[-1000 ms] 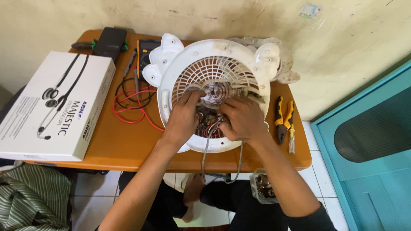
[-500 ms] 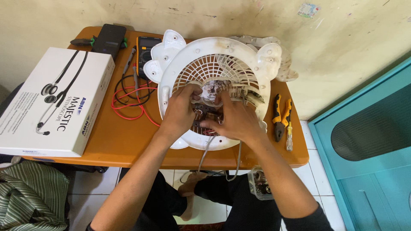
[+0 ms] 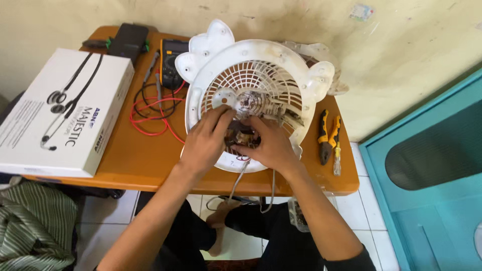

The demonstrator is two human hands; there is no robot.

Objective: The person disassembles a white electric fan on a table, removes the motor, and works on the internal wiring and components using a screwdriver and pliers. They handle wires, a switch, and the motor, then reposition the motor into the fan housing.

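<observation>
Seen from the head camera, a person is sitting at a small orange table (image 3: 135, 160), working on a white round fan housing (image 3: 253, 65) that is lying near the table's middle. The left hand (image 3: 205, 143) is curling its fingers against the wired motor part (image 3: 241, 136) at the grille's centre; the right hand (image 3: 268, 145) is pinching the same part from the other side. A white box (image 3: 60, 110) is lying to the left, a multimeter (image 3: 171, 60) with red and black leads behind it, and pliers (image 3: 324, 135) to the right.
</observation>
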